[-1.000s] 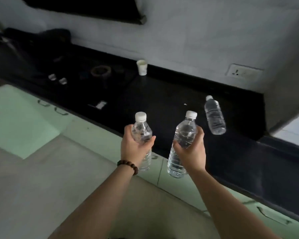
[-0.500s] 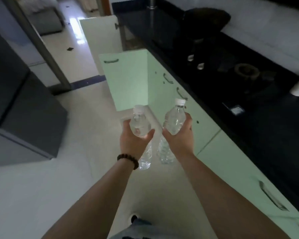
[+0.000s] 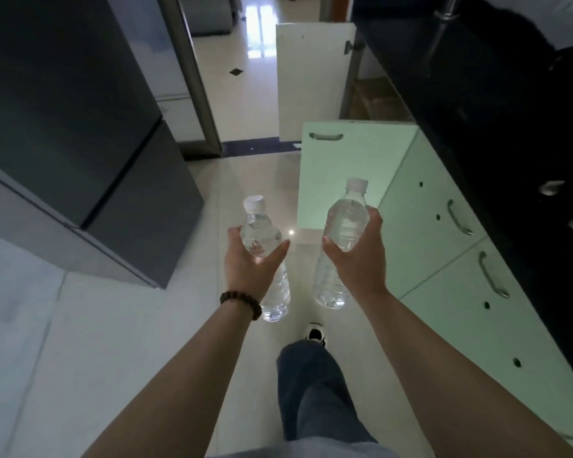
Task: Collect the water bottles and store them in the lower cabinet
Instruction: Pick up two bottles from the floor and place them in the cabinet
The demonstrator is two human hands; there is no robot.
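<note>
The view swung away from the black countertop [image 3: 497, 104], which went from filling the scene to lying along the right edge, and the third bottle and paper cup on it dropped out of sight. The open green cabinet door [image 3: 351, 173] came to stand ahead, just left of the countertop. The left bottle [image 3: 262, 239] and right bottle [image 3: 344, 223] drew further apart, and a trouser leg [image 3: 315, 391] and shoe [image 3: 315, 333] appeared on the floor left of the countertop.

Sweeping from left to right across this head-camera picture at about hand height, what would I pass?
Dark grey fridge → left hand gripping one water bottle → right hand gripping the other bottle → pale green cabinet doors → black countertop.
</note>
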